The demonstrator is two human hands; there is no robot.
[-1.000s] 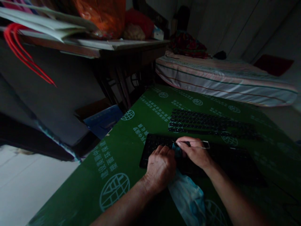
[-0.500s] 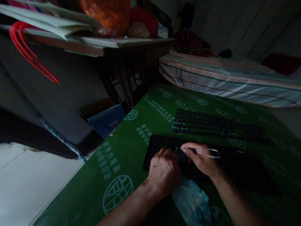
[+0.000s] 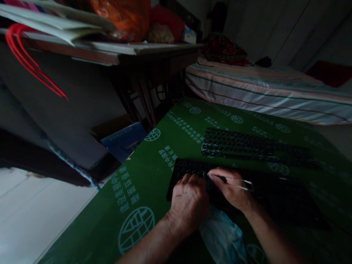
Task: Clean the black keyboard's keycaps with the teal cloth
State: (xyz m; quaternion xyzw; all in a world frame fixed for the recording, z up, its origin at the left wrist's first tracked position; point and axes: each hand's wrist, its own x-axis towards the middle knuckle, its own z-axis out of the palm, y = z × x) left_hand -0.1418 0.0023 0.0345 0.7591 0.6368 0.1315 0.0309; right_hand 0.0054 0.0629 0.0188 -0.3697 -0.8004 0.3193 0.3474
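Note:
A black keyboard lies on the green table, its details lost in the dark. My left hand is closed over its left part, gripping a blue-and-white cloth that hangs out below toward the table's near side. Close beside it, my right hand is closed with thumb and forefinger pinched at the cloth's dark upper end. A wire keycap puller is held in that hand, its wire loop sticking out to the right. What lies under the fingers is hidden.
Rows of loose black keycaps lie beyond the keyboard on the green printed table cover. A wooden desk with bags and papers stands at the upper left, a red cord hanging from it. A bed is behind.
Both hands have shifted slightly left over the keyboard, the right one closer to the left. The cloth and the puller moved along with them.

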